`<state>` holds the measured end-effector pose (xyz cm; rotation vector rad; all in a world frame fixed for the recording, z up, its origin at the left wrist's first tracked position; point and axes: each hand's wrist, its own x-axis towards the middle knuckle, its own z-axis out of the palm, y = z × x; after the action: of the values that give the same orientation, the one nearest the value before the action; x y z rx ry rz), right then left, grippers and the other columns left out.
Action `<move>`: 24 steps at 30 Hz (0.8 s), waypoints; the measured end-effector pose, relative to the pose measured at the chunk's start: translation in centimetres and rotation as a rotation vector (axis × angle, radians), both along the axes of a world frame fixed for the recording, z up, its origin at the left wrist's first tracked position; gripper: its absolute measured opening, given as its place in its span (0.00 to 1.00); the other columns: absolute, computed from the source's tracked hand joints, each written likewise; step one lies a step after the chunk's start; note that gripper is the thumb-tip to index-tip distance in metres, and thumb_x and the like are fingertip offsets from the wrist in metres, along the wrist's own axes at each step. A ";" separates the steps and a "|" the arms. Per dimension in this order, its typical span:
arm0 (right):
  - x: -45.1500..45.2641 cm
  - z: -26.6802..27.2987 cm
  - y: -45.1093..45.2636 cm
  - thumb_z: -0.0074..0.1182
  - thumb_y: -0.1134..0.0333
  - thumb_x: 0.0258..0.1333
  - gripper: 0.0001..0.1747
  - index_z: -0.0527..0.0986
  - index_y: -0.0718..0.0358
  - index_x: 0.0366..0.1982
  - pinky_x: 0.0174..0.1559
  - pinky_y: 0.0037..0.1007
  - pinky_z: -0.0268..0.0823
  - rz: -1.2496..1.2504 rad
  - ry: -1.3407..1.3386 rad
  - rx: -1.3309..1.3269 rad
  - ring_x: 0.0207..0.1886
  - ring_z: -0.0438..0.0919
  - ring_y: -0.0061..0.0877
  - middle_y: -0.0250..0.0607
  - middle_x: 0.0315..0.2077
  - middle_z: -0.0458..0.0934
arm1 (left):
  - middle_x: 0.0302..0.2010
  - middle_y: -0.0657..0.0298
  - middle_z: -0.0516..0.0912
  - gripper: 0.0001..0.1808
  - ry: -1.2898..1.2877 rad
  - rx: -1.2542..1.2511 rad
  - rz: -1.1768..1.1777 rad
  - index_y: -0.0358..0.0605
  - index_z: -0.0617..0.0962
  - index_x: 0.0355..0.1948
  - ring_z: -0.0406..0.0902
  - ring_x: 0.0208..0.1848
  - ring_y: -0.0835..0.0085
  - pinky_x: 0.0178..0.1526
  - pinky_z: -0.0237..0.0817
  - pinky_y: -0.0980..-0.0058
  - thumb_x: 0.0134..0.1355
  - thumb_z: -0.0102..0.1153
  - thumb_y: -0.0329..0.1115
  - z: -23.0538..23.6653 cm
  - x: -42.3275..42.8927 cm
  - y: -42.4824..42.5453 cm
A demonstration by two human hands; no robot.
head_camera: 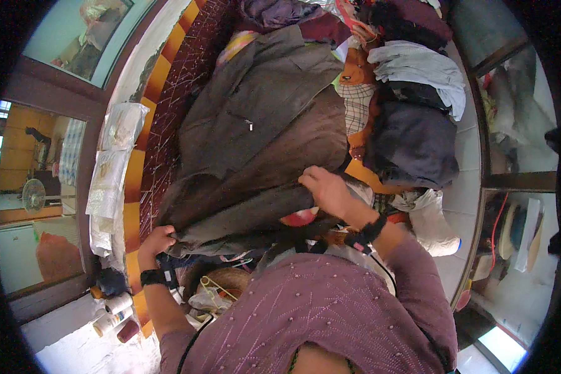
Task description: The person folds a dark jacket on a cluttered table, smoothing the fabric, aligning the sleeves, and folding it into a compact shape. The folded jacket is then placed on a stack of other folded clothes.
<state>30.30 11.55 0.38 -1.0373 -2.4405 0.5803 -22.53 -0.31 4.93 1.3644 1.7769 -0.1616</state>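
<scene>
A large dark grey-brown garment [271, 107] with a small white zip pull is spread in front of me, its lower part creased and partly folded over. My left hand [158, 240] grips the garment's near left corner between thumb and fingers. Near the right part of the same edge, my right hand [325, 189] has its fingers bent over the cloth; whether they pinch it is not clear. Just below that hand a round red and white thing [299, 217] shows against the cloth. Both wrists wear black bands.
Folded clothes lie to the right, among them a light grey ribbed garment [416, 65] and a dark navy one [413, 145]. Plastic packets [114, 173] lie on the left ledge by the window. A yellow hanger [217, 287] and a basket are near my body. Glass-fronted doors stand at right.
</scene>
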 end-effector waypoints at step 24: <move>2.7 -12.9 -2.7 0.61 0.65 0.44 0.29 0.71 0.53 0.53 0.57 0.43 0.63 -0.247 -0.065 -0.498 0.56 0.69 0.42 0.41 0.52 0.71 | 0.49 0.53 0.81 0.15 0.733 -0.190 -0.300 0.51 0.79 0.47 0.76 0.53 0.52 0.49 0.70 0.56 0.58 0.51 0.32 -9.5 4.8 6.9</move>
<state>33.04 8.84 -12.47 -1.5434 -2.2184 1.1141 -17.71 6.59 -4.53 1.5323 2.0390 -1.0822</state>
